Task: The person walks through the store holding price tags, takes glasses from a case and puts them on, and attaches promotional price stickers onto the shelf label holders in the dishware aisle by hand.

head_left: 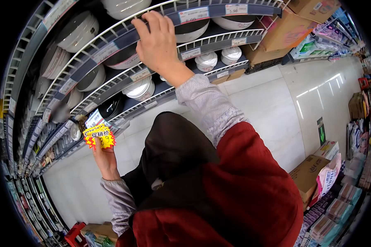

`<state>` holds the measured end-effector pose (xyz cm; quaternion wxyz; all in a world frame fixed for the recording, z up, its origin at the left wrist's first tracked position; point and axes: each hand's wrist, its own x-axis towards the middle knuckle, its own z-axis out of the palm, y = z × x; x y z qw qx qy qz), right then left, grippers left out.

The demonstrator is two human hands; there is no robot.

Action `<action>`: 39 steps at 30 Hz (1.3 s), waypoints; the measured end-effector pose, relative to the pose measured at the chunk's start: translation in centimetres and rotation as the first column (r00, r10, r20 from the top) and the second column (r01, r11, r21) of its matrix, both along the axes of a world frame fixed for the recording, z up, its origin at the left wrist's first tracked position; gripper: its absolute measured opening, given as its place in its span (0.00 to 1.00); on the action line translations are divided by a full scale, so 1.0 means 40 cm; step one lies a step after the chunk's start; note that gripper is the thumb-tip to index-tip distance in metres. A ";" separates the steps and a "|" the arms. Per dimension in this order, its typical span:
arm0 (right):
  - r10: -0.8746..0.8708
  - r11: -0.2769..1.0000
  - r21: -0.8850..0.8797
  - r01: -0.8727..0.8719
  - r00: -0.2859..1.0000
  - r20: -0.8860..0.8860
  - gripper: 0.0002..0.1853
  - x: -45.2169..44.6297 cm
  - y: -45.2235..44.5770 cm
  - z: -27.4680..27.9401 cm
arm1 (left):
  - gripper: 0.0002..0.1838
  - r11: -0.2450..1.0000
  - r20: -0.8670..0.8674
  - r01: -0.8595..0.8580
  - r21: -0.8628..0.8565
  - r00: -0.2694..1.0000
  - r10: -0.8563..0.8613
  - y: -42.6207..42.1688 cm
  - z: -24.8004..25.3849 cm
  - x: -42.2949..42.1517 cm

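My left hand [105, 158] is closed on yellow and red starburst price cards [99, 137], thumb over the front one; a white and blue label [95, 119] shows just behind them. Up at the shelf, my right hand [157, 43] rests with bent fingers over the white wire rail [123, 25] of an upper shelf, beside a price label [193, 15]. Its fingertips are partly hidden behind the rail. Large bowls [191, 32] stand behind the rails, and lidded white pots [139, 88] sit on the shelf below.
Cardboard boxes [282, 24] stand at the shelf's right end. A pale tiled floor [259, 99] runs behind me, with a green arrow sign [321, 131] on it. Another carton [307, 177] and packaged goods are at the lower right. More shelves curve down the left side.
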<state>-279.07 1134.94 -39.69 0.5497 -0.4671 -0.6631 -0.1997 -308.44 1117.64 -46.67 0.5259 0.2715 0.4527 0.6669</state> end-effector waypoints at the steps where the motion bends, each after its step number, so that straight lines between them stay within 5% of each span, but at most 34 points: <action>1: -0.016 1.000 0.024 0.016 1.000 -0.010 0.28 -0.006 0.008 -0.001 | 0.18 1.000 -0.002 -0.014 -0.007 1.000 0.014 -0.005 0.000 -0.007; 6: 0.160 0.987 0.047 -0.154 0.973 -0.165 0.25 -0.004 -0.032 0.013 | 0.19 1.000 -0.010 -0.005 0.023 1.000 0.005 -0.031 0.005 -0.042; 10: 0.275 0.959 -0.038 -0.280 0.956 -0.102 0.13 -0.013 -0.079 -0.093 | 0.20 0.998 0.023 -0.059 -0.008 0.998 0.060 -0.042 -0.012 -0.083; 12: 0.416 0.773 -0.401 -0.491 0.870 -0.264 0.09 -0.038 -0.144 -0.186 | 0.18 0.995 0.037 -0.096 -0.024 0.995 0.097 -0.049 -0.028 -0.103; 15: 0.561 0.511 -0.695 -0.506 0.809 -0.176 0.07 -0.072 -0.230 -0.316 | 0.17 0.990 0.065 -0.134 -0.039 0.988 0.137 -0.059 -0.044 -0.133; 18: 0.633 0.294 -0.752 -0.590 0.709 -0.310 0.06 -0.127 -0.289 -0.377 | 0.15 0.984 0.097 -0.171 -0.044 0.980 0.174 -0.065 -0.033 -0.153; 21: 0.672 0.246 -0.775 -0.582 0.679 -0.297 0.06 -0.173 -0.291 -0.343 | 0.15 0.968 0.115 -0.249 -0.025 0.961 0.250 -0.065 -0.022 -0.161; 27: 0.797 0.534 -0.400 -0.745 0.601 -0.054 0.06 -0.264 -0.147 -0.076 | 0.14 0.973 0.169 -0.215 0.085 0.965 0.199 -0.034 0.020 -0.203; 32: 0.669 0.743 -0.079 -0.665 0.732 0.126 0.08 -0.315 -0.074 0.195 | 0.14 0.956 0.201 -0.192 0.220 0.968 0.149 0.004 0.067 -0.230; 39: 0.603 0.798 -0.234 -0.556 0.731 0.318 0.07 -0.384 0.014 0.177 | 0.15 0.914 0.215 -0.210 0.346 0.967 0.140 0.020 0.137 -0.278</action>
